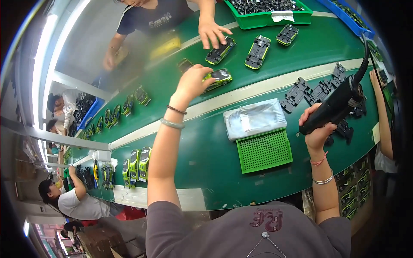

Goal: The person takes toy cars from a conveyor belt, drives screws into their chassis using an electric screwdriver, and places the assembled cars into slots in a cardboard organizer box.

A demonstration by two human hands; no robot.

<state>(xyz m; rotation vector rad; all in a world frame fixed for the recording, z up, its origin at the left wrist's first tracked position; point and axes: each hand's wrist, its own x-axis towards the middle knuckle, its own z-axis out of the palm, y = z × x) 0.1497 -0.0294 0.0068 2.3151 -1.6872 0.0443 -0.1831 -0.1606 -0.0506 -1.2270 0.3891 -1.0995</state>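
Note:
My left hand (194,81) reaches out over the green conveyor belt, its fingers and thumb closed on the rear end of a black and lime-green toy car (221,76). Just behind those fingers another toy car (185,64) shows in part. My right hand (317,132) is wrapped round a black electric screwdriver (333,107), held tilted, with a cord rising from its top end. Under and beside the screwdriver lie several black toy car chassis (296,94) on the green worktable.
A wrapped pale bundle (254,118) and a green perforated basket (264,150) sit between my arms. Several toy cars (134,165) stand at left. Across the belt, a co-worker's hand (211,33) touches an upturned car (220,50); a green bin (275,19) of small black parts stands behind.

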